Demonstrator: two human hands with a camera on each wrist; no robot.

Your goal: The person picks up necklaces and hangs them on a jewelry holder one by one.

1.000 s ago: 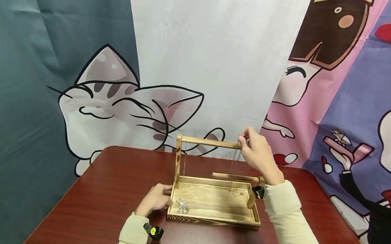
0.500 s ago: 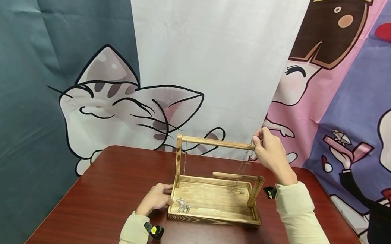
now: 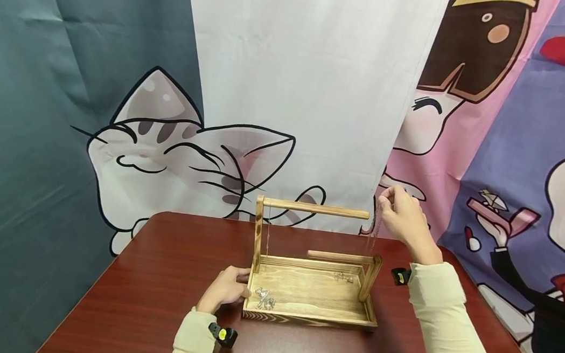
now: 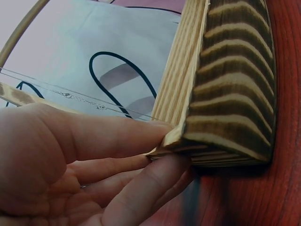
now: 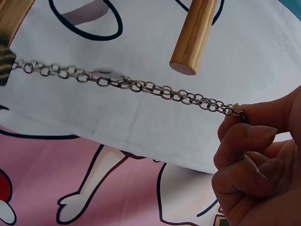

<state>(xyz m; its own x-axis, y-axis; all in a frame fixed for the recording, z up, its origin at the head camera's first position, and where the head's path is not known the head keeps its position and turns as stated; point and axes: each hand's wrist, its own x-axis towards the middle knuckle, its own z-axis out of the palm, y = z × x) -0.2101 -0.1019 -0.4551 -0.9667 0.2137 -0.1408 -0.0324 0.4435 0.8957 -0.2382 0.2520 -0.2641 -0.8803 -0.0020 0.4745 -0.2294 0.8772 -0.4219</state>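
Note:
A wooden jewelry stand [image 3: 310, 322] with a shallow tray base and two bars sits on the table. My left hand [image 3: 225, 290] pinches the tray's left wall between thumb and fingers, as the left wrist view shows close up. Just off the free end of the upper bar [image 3: 316, 208], my right hand [image 3: 408, 222] pinches a silver chain necklace [image 5: 164, 92] between thumb and forefinger. The doubled chain hangs down from the fingertips, away from the bar. A thin necklace [image 3: 268, 229] hangs near the upper bar's left end.
Silver jewelry [image 3: 265, 300] lies heaped in the tray's front left corner, with a smaller piece [image 3: 343, 277] at the back right. The lower bar [image 3: 338, 256] juts left from the right post [image 3: 369, 279]. A printed cloth backdrop [image 3: 317, 81] hangs behind the reddish-brown table [image 3: 134, 291].
My right hand has slid rightward along the upper bar and past its free end, bringing the chain necklace off the bar. My left hand has stayed at the tray.

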